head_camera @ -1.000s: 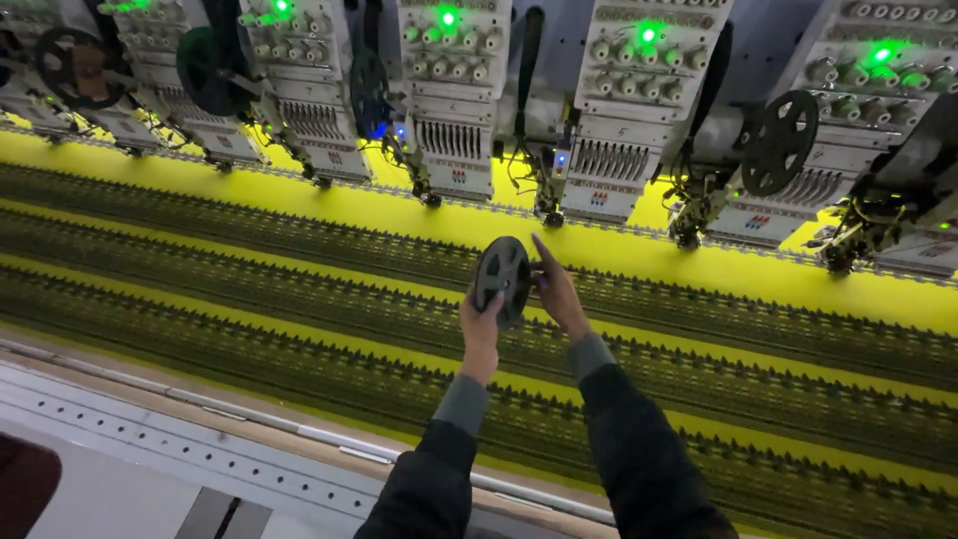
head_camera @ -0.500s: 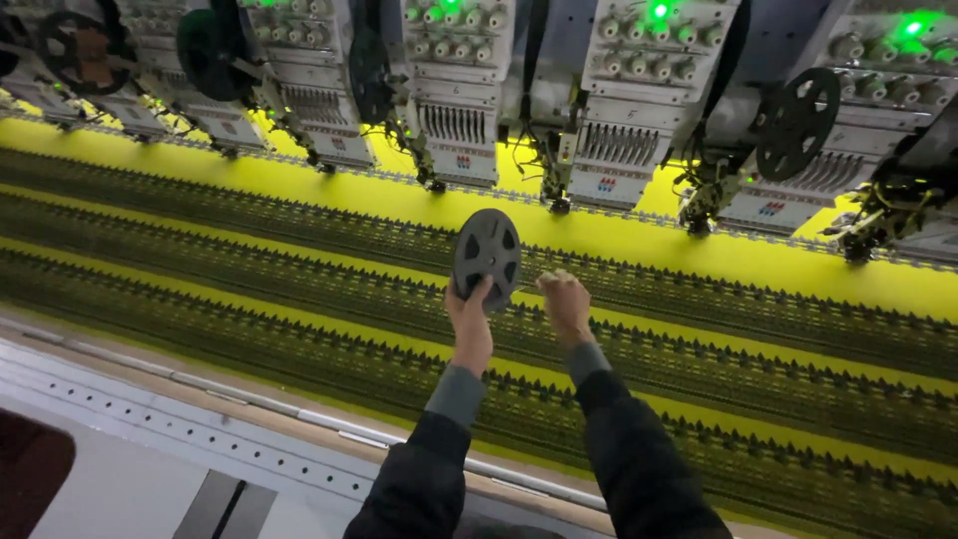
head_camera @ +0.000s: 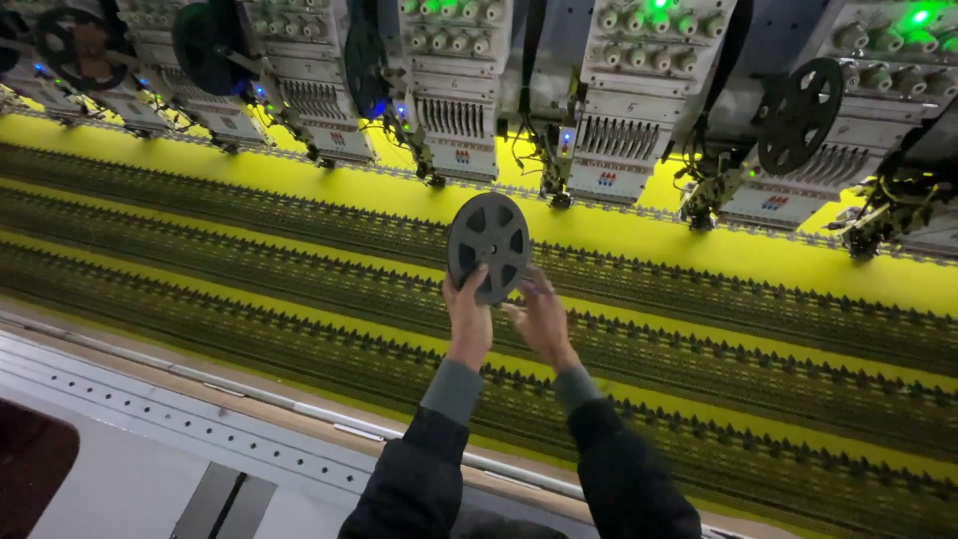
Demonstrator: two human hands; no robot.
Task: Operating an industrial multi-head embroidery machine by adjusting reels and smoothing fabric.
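A grey spoked reel [head_camera: 488, 245] is gripped at its lower rim by the left hand [head_camera: 467, 317]. The right hand [head_camera: 540, 314] is held just beside it, fingers loosely spread, above the yellow fabric [head_camera: 639, 235].

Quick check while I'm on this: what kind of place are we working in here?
Most likely an embroidery factory floor: a row of multi-needle embroidery heads runs above long yellow fabric stitched with dark bands. The left hand holds up a grey spoked reel, right hand beside it.
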